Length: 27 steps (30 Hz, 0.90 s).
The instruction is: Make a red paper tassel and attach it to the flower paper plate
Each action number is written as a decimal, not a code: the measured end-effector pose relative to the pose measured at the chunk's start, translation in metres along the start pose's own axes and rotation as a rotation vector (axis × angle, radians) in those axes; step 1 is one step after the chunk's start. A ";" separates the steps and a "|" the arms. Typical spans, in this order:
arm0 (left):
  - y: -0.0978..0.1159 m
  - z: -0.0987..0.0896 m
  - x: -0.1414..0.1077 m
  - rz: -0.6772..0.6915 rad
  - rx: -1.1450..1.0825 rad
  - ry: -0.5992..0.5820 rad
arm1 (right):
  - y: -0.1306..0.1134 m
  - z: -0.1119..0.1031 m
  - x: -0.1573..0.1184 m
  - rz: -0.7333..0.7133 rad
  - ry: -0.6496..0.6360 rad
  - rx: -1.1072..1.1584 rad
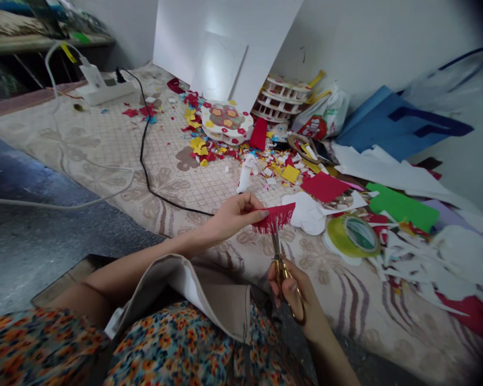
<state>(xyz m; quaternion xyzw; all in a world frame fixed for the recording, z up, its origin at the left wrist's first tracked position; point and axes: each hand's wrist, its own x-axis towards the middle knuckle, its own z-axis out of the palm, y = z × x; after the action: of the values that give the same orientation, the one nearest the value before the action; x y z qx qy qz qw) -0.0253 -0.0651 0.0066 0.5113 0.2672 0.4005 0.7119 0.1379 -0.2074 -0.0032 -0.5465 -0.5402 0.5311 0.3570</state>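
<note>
Left hand holds red fringe, right hand scissors; white bag hides contents.

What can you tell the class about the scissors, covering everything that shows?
The scissors have slim silvery blades and shiny gold-coloured handles, seemingly metal. The right hand grips the handles, partly covering them. The blades point away from the person, looking slightly parted, with their tips at the fringed edge of a red strip.
</note>
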 end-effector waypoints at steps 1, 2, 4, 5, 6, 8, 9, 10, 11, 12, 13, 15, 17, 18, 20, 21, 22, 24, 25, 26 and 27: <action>0.000 0.000 0.000 -0.001 -0.001 0.002 | 0.000 0.000 0.000 0.003 0.002 -0.001; -0.001 0.000 0.000 -0.003 -0.003 0.003 | 0.000 0.000 0.000 0.007 0.000 -0.002; -0.001 -0.001 0.000 -0.006 -0.004 0.004 | 0.000 -0.001 -0.001 0.015 0.002 -0.002; -0.001 -0.001 0.000 -0.007 -0.003 0.004 | 0.001 -0.001 -0.001 0.019 0.000 0.002; -0.001 -0.001 0.000 -0.007 -0.001 0.005 | 0.003 -0.002 -0.001 0.024 -0.002 0.008; 0.000 -0.001 0.000 -0.010 0.000 0.009 | 0.005 -0.003 -0.001 0.032 -0.004 0.019; 0.000 -0.001 0.000 -0.014 0.000 0.011 | 0.007 -0.003 -0.001 0.035 -0.006 0.022; 0.000 -0.001 0.000 -0.018 -0.002 0.014 | 0.008 -0.004 -0.001 0.037 -0.012 0.021; 0.001 -0.001 0.000 -0.024 -0.006 0.016 | 0.008 -0.004 -0.001 0.036 -0.016 0.020; 0.001 -0.001 0.000 -0.031 -0.010 0.015 | 0.008 -0.004 -0.001 0.036 -0.017 0.017; 0.001 -0.001 0.000 -0.037 -0.015 0.013 | 0.008 -0.004 -0.001 0.036 -0.016 0.017; 0.001 -0.001 0.000 -0.045 -0.027 0.005 | 0.007 -0.004 -0.001 0.041 -0.002 0.021; 0.002 -0.001 0.000 -0.050 -0.033 0.001 | 0.007 -0.004 -0.001 0.041 0.009 0.020; 0.002 -0.001 0.000 -0.052 -0.033 0.002 | 0.007 -0.004 -0.001 0.039 0.009 0.018; 0.002 -0.001 0.000 -0.058 -0.027 0.007 | 0.007 -0.004 -0.001 0.042 0.007 0.013; 0.002 -0.001 0.000 -0.061 -0.024 0.011 | 0.007 -0.004 -0.001 0.048 0.006 0.011; 0.003 -0.001 -0.001 -0.062 -0.023 0.014 | 0.007 -0.004 -0.002 0.055 0.007 0.009; 0.003 0.000 -0.001 -0.061 -0.025 0.017 | 0.005 -0.003 -0.002 0.063 0.012 0.007; 0.003 0.000 -0.001 -0.060 -0.026 0.018 | 0.004 -0.003 -0.002 0.061 0.015 0.007; 0.003 0.000 -0.001 -0.056 -0.027 0.020 | 0.003 -0.002 -0.002 0.058 0.016 0.009; 0.002 0.000 -0.001 -0.052 -0.027 0.021 | 0.002 -0.002 -0.002 0.056 0.020 0.011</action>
<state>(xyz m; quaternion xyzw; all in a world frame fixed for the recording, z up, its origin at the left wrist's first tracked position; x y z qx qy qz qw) -0.0265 -0.0658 0.0088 0.4903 0.2822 0.3909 0.7261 0.1403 -0.2089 -0.0040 -0.5646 -0.5180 0.5386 0.3503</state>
